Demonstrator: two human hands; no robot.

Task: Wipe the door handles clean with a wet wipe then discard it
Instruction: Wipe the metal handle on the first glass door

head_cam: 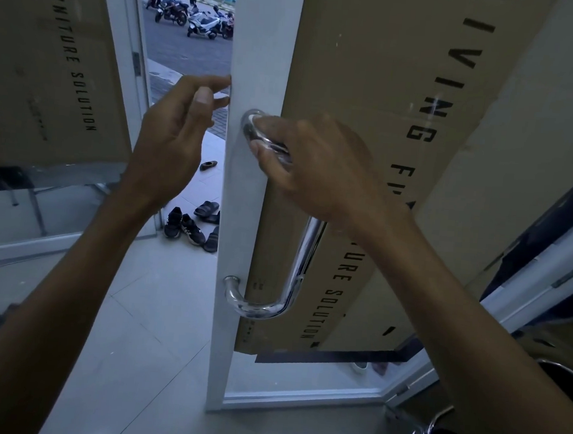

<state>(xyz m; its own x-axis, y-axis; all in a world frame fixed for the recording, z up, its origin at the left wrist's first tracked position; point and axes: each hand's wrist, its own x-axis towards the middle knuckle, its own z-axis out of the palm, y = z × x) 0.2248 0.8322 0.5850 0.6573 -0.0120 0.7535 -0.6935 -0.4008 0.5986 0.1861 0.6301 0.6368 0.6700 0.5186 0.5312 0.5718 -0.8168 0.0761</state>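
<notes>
A curved chrome door handle [295,268] is mounted on the white frame of a glass door [240,196] that stands ajar. My right hand [316,164] is closed around the upper part of the handle, just below its top bend. Its fingers hide that stretch of the bar. My left hand [171,141] is held up at the door's edge, its fingers spread and the fingertips touching or nearly touching the frame. I cannot make out a wet wipe in either hand; a pale patch at the handle's top may be one.
Brown printed cardboard [372,87] covers the door's glass and the left panel [51,65]. Several shoes [191,227] lie on the tiled floor just outside. Motorbikes [197,17] are parked beyond. A chrome chair frame [433,427] is at the lower right.
</notes>
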